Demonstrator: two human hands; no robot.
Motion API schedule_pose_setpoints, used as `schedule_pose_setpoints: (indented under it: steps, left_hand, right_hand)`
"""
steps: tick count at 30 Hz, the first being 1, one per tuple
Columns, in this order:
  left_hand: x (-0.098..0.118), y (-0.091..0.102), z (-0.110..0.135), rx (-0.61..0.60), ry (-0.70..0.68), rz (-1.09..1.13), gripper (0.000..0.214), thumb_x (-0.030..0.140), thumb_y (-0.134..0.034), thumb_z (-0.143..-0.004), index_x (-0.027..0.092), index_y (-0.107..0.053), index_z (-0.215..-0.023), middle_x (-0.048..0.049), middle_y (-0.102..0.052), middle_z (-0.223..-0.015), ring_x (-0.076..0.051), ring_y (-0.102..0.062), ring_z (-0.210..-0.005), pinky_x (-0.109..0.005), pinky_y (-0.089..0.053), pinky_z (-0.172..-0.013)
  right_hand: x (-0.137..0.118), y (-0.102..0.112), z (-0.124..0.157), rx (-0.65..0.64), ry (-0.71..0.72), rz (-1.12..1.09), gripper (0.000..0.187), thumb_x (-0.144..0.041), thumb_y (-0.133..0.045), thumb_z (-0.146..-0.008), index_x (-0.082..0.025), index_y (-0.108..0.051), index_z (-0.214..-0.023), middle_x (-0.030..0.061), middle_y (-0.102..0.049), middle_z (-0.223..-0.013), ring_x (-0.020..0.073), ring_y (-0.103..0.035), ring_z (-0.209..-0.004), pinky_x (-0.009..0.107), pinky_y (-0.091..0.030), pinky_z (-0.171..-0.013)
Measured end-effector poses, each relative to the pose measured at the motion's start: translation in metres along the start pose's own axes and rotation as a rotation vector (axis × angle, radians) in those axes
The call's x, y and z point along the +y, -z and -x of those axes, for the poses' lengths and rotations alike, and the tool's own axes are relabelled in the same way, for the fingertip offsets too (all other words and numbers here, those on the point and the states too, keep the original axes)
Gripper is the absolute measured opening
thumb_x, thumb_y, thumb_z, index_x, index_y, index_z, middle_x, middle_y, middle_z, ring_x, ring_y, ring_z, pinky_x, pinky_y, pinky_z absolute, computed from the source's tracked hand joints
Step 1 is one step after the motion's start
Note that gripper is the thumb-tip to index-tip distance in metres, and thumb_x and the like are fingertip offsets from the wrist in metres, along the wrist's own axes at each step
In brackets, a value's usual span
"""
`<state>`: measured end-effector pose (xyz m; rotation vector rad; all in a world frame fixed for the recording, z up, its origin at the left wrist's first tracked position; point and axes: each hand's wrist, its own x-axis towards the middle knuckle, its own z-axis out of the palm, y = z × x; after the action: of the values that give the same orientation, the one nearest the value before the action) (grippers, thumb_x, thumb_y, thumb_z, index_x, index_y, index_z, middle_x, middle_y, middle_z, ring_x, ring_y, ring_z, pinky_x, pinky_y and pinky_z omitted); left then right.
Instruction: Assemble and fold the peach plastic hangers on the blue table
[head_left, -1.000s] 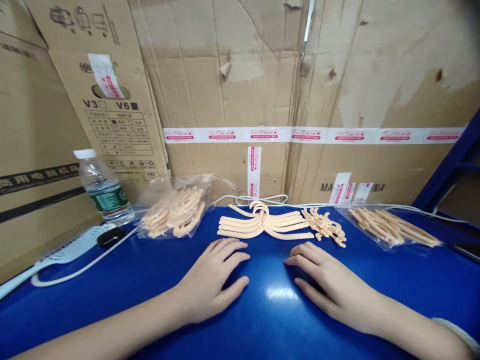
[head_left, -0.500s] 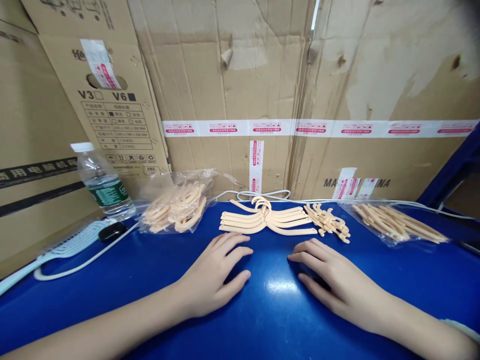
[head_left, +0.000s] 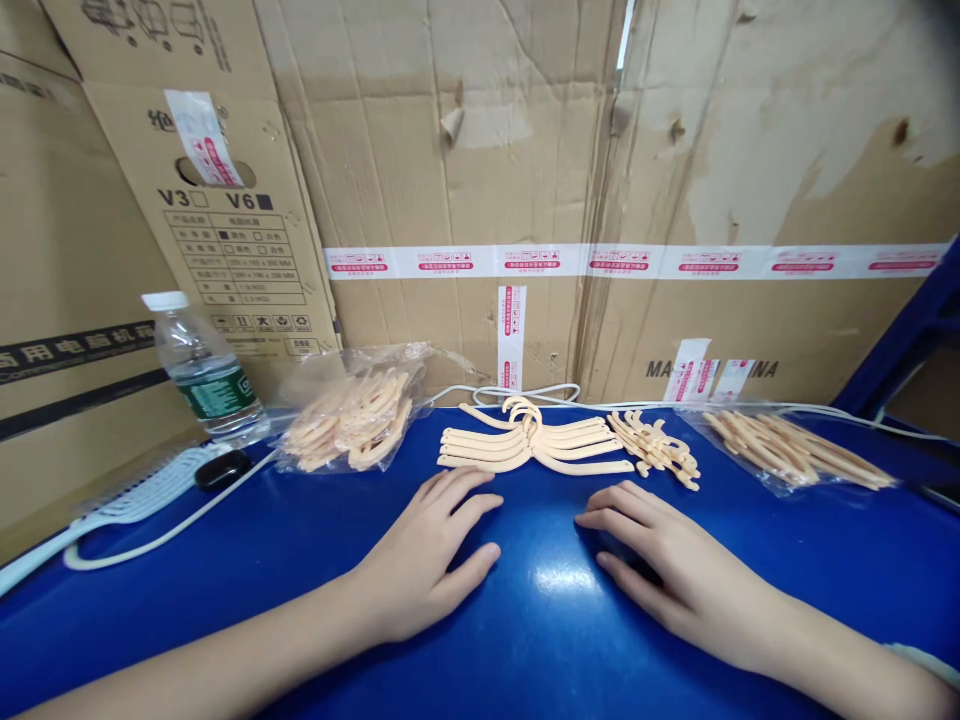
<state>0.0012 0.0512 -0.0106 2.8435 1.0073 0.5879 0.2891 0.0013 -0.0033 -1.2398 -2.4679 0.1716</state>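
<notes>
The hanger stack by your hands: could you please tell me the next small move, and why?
Probably reach the left hand forward to the hanger stack: it and the right hand lie flat, empty, on the blue table, the stack just beyond.

- We see the table [head_left: 300,540] glossy, smooth blue.
- Our hangers [head_left: 487,447]: matt peach plastic.
- We note a crinkled clear plastic bag [head_left: 352,410].
- Cardboard boxes [head_left: 465,150]: rough, torn paper.

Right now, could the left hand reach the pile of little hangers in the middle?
Probably yes: the left hand lies flat just short of the hanger pile, with only bare blue table between them.
</notes>
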Motion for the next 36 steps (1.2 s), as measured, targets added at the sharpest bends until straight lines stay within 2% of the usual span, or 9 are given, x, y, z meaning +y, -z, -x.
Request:
schedule_pose_setpoints:
  steps: [6, 12, 24, 28, 31, 36]
  left_hand:
    - [-0.004, -0.007, 0.002, -0.011, 0.039, -0.034, 0.047, 0.041, -0.047, -0.098, 0.024, -0.046, -0.142, -0.0115, -0.039, -0.155, -0.035, -0.033, -0.143, -0.061, -0.028, -0.115]
    - [-0.005, -0.007, 0.000, -0.053, 0.048, -0.051, 0.051, 0.041, -0.046, -0.099, 0.026, -0.041, -0.147, -0.0099, -0.034, -0.158, -0.034, -0.030, -0.145, -0.062, -0.027, -0.116]
    - [-0.006, -0.007, 0.001, -0.040, 0.035, -0.040, 0.052, 0.042, -0.045, -0.099, 0.028, -0.039, -0.148, -0.0095, -0.037, -0.156, -0.035, -0.034, -0.143, -0.062, -0.029, -0.115]
    - [-0.007, -0.003, -0.002, 0.047, -0.009, -0.031, 0.045, 0.037, -0.044, -0.099, 0.026, -0.045, -0.143, -0.0092, -0.046, -0.150, -0.031, -0.040, -0.139, -0.058, -0.032, -0.115]
    - [-0.011, 0.002, -0.006, 0.113, -0.041, -0.043, 0.041, 0.034, -0.044, -0.099, 0.022, -0.050, -0.138, -0.0100, -0.054, -0.144, -0.028, -0.045, -0.136, -0.054, -0.034, -0.115]
    - [-0.024, 0.003, -0.014, 0.044, 0.068, -0.059, 0.046, 0.036, -0.042, -0.098, 0.015, -0.050, -0.138, -0.0144, -0.052, -0.145, -0.031, -0.044, -0.137, -0.056, -0.035, -0.115]
  right_hand:
    - [-0.001, 0.000, 0.000, 0.008, 0.004, -0.003, 0.025, -0.021, -0.045, -0.096, -0.020, -0.059, -0.117, 0.0129, -0.060, -0.113, 0.0266, -0.058, -0.101, 0.045, -0.051, -0.088]
    - [-0.002, 0.002, 0.000, -0.009, -0.009, 0.002, 0.024, -0.020, -0.044, -0.096, -0.020, -0.059, -0.116, 0.0126, -0.059, -0.113, 0.0266, -0.057, -0.102, 0.045, -0.051, -0.088]
    - [-0.004, 0.004, -0.001, 0.032, 0.020, -0.038, 0.025, -0.017, -0.046, -0.094, -0.019, -0.062, -0.114, 0.0129, -0.062, -0.111, 0.0252, -0.059, -0.097, 0.044, -0.052, -0.086]
    - [-0.002, 0.006, -0.002, 0.036, 0.029, -0.059, 0.024, -0.017, -0.046, -0.095, -0.020, -0.063, -0.111, 0.0114, -0.063, -0.110, 0.0239, -0.059, -0.098, 0.040, -0.052, -0.087]
    - [0.015, 0.014, -0.004, 0.124, 0.034, -0.019, 0.024, -0.019, -0.046, -0.096, -0.020, -0.064, -0.110, 0.0110, -0.066, -0.106, 0.0241, -0.060, -0.099, 0.042, -0.051, -0.088]
    - [0.075, 0.039, -0.003, 0.346, -0.069, 0.228, 0.023, -0.027, -0.046, -0.096, -0.020, -0.068, -0.098, 0.0112, -0.071, -0.094, 0.0277, -0.063, -0.091, 0.044, -0.052, -0.079]
